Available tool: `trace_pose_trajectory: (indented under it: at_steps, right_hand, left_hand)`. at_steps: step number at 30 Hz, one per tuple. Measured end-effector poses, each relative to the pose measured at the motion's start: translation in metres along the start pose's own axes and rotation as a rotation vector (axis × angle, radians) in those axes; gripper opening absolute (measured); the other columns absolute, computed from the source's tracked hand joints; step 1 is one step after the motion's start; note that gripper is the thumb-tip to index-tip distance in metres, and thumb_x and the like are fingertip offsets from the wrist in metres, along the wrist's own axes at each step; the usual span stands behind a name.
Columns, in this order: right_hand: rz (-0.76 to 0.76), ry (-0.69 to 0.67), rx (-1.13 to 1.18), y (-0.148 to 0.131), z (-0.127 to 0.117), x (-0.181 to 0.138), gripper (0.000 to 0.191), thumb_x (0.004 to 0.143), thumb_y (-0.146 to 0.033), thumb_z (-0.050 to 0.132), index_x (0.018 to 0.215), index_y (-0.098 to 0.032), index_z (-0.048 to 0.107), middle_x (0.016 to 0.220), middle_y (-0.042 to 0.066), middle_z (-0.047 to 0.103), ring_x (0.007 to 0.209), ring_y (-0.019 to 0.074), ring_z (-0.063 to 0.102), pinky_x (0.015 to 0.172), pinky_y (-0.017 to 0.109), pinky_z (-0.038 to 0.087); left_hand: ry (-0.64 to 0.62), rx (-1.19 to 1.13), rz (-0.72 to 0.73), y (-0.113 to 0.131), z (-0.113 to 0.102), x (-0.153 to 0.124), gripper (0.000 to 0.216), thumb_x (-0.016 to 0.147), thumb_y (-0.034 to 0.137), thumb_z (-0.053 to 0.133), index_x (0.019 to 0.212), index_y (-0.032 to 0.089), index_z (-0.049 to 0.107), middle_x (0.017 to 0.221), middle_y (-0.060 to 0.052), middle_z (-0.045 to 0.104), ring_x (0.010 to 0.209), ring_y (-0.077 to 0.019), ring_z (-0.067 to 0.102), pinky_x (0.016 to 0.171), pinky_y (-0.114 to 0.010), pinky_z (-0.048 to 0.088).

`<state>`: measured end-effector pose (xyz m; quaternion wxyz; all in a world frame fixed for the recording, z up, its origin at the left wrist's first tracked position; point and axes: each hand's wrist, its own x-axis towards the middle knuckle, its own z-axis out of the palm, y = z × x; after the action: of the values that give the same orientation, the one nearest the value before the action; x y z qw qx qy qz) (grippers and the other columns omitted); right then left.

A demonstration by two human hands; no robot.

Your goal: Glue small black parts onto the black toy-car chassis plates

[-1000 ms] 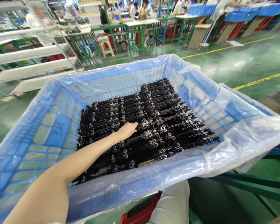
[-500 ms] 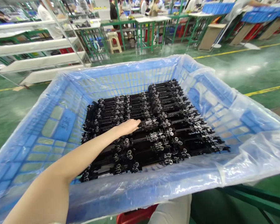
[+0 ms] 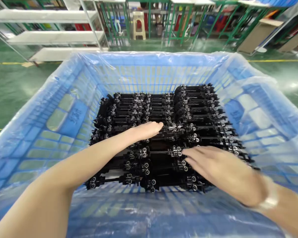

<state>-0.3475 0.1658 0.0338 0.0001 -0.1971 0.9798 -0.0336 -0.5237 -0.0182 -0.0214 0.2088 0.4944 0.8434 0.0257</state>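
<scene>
My left hand (image 3: 150, 129) reaches over the middle of the pile. Its fingers are pressed together on a black bar-shaped part with small metal rollers (image 3: 173, 128), one of many lying side by side; the fingertips are partly hidden. My right hand (image 3: 211, 167) is smeared by motion. It hovers low over the front right rows of black parts (image 3: 164, 152), fingers stretched forward and no object visible in them. A pale band (image 3: 270, 195) circles the right wrist. The parts lie in columns inside a blue plastic crate (image 3: 75, 117).
Clear plastic film (image 3: 154, 218) lines the crate and folds over its rim. Beyond it stand a white shelf rack (image 3: 54, 37), a cream stool (image 3: 139, 25) and green-framed workbenches (image 3: 181, 23). A cardboard sheet (image 3: 259, 34) leans at the far right.
My right hand has come into view from the right and is over the parts. The view has tilted down and turned left. My left hand stays at about the same row.
</scene>
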Motion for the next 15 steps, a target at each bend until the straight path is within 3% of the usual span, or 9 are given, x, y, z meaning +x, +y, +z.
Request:
trace_pose_trajectory:
  at_steps: [3,5,9,15]
  right_hand:
    - [-0.106,-0.276,-0.091,-0.013,0.022,0.045,0.015,0.091,-0.013,0.05,0.091,-0.014,0.064,0.078,0.007,0.068,0.074,0.0205,0.066,0.072,0.033,0.049]
    - [-0.102,-0.361,-0.126,-0.024,0.037,0.062,0.022,0.09,-0.007,0.047,0.104,-0.007,0.063,0.086,0.012,0.07,0.081,0.0235,0.067,0.075,0.034,0.049]
    - [-0.104,-0.391,-0.11,-0.034,0.063,0.07,0.032,0.09,-0.005,0.043,0.118,-0.001,0.058,0.094,0.018,0.07,0.088,0.024,0.068,0.08,0.034,0.048]
    - [-0.131,-0.448,-0.058,-0.035,0.077,0.076,0.021,0.088,-0.004,0.044,0.092,-0.007,0.064,0.083,0.015,0.071,0.082,0.0224,0.069,0.08,0.034,0.046]
  left_hand:
    - [-0.002,-0.023,-0.014,0.0,0.005,0.0,0.011,0.091,0.016,0.046,0.102,0.013,0.047,0.076,-0.007,0.063,0.065,-0.0185,0.062,0.054,-0.026,0.042]
    - [-0.004,-0.033,-0.013,0.0,0.006,0.0,0.011,0.092,0.017,0.046,0.102,0.014,0.048,0.078,-0.007,0.064,0.068,-0.0185,0.063,0.055,-0.025,0.042]
    - [-0.025,-0.037,0.001,0.003,0.005,0.0,0.007,0.092,0.018,0.045,0.098,0.015,0.048,0.076,-0.006,0.064,0.063,-0.016,0.061,0.055,-0.025,0.042]
    - [-0.063,-0.025,0.009,0.008,0.006,0.002,0.007,0.091,0.012,0.043,0.094,0.015,0.048,0.078,-0.006,0.065,0.064,-0.0157,0.061,0.057,-0.025,0.043]
